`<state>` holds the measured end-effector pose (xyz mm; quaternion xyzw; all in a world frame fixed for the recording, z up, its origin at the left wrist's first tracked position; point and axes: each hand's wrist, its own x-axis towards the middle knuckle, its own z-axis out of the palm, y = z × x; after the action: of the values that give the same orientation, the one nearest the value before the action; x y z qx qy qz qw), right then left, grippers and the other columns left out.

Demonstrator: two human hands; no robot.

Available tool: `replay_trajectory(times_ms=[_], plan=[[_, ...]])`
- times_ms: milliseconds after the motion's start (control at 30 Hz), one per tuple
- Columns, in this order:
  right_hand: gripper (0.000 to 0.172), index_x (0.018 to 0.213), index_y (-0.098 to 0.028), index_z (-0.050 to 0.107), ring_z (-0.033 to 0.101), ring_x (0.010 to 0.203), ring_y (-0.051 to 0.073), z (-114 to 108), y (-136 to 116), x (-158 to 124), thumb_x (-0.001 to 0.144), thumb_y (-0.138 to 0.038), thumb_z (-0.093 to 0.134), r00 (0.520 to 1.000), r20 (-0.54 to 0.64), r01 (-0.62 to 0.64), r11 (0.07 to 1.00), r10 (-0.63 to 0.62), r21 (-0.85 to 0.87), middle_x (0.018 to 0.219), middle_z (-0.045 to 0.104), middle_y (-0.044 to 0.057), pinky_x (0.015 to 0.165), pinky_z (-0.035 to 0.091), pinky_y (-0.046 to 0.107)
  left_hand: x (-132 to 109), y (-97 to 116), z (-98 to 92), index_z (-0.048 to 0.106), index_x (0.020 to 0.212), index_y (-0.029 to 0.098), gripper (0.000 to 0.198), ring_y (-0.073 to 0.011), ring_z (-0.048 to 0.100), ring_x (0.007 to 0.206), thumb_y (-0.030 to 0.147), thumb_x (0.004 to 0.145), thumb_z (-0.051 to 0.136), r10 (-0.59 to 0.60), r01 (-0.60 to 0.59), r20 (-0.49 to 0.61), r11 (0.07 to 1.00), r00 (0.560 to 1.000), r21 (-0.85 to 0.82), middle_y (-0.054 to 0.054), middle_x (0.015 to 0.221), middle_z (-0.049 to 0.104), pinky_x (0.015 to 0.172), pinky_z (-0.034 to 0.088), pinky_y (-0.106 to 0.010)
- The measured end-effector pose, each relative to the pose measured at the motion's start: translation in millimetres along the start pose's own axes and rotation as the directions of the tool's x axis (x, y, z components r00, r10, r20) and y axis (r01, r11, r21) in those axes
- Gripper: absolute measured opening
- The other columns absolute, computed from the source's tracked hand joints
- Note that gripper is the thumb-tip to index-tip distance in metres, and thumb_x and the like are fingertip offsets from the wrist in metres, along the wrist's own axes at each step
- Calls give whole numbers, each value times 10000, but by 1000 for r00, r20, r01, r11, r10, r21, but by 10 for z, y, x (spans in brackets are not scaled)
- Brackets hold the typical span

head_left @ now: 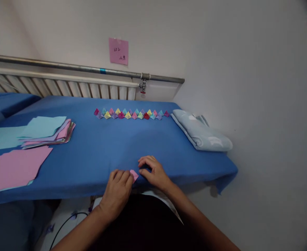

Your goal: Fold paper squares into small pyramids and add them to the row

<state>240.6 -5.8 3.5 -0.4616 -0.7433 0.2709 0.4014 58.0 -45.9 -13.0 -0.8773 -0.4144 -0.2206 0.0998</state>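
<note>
A small folded pink paper piece (pixel 134 174) lies at the near edge of the blue-covered bed (pixel 96 146). My left hand (pixel 117 190) has its fingers curled over the piece's left side and presses on it. My right hand (pixel 153 171) rests just to its right, fingers bent down onto the sheet and touching the paper's edge. Most of the pink piece is hidden under my fingers.
A row of several small folded paper shapes in mixed colours (pixel 131 113) lies at the far side. Stacks of pink, blue and purple paper sheets (pixel 47 131) sit at the left, with a large pink sheet (pixel 15 167) nearer. A folded pale blue blanket (pixel 202 132) is at the right.
</note>
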Motion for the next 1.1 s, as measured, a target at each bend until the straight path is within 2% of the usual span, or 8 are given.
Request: replay_trajectory(times_ms=[100,200,300,400,567,833,967,1100], plan=[[136,749,-213,588,581,954,178,-16,-2,-23,692,-90,591,1000,-14,-4,998,5,61,889,644,19,886,417,345,-55,-51,-19,626,922,171,236,-193,560,789,103,905,402,-22,14,-50,987,998,-158,-66,916,675,798,389,-378],[73,747,-212,593,586,959,186,-20,-51,-43,717,-145,591,995,-35,-91,983,98,157,930,647,32,889,423,355,-41,-131,-115,638,869,195,210,-182,564,777,204,908,431,-252,215,-26,869,967,-445,-44,857,671,768,392,-349],[118,856,-223,623,597,922,179,30,-187,-52,739,-220,608,970,50,-239,916,236,322,950,655,29,844,447,340,39,-188,-264,641,801,206,202,-172,558,737,362,842,519,-545,504,221,450,809,-737,-12,752,641,700,414,-298],[237,962,-236,622,609,863,165,135,-355,-48,731,-280,653,924,199,-382,773,327,506,928,666,20,782,465,314,114,-181,-359,632,731,202,221,-145,534,680,420,749,602,-595,565,445,19,670,-825,15,694,616,648,406,-253],[228,907,-220,621,581,706,128,256,-512,-37,701,-286,693,893,220,-438,644,392,627,820,660,3,629,435,248,145,-94,-303,608,659,186,212,-117,508,642,384,658,684,-615,475,521,-257,592,-842,34,643,589,655,395,-233],[96,774,-187,629,504,543,75,213,-511,-8,684,-214,642,878,167,-435,604,448,667,688,611,-35,569,397,224,160,-19,-373,613,709,196,234,-142,539,718,428,713,644,-535,558,536,-139,652,-818,13,711,615,702,412,-254],[219,839,-187,596,500,468,66,139,-458,-10,639,-204,682,821,350,-542,422,452,727,641,614,-41,492,377,205,56,-170,-407,649,879,230,205,-189,575,905,397,780,584,-384,562,545,-78,745,-823,-19,901,664,859,426,-323],[296,867,-190,550,527,475,76,85,-461,-15,621,-189,714,747,548,-650,238,377,722,619,600,-49,482,416,201,-19,-339,-369,609,1106,270,354,-222,528,1078,298,753,620,-241,472,498,-159,833,-867,-41,1115,618,960,392,-387]])
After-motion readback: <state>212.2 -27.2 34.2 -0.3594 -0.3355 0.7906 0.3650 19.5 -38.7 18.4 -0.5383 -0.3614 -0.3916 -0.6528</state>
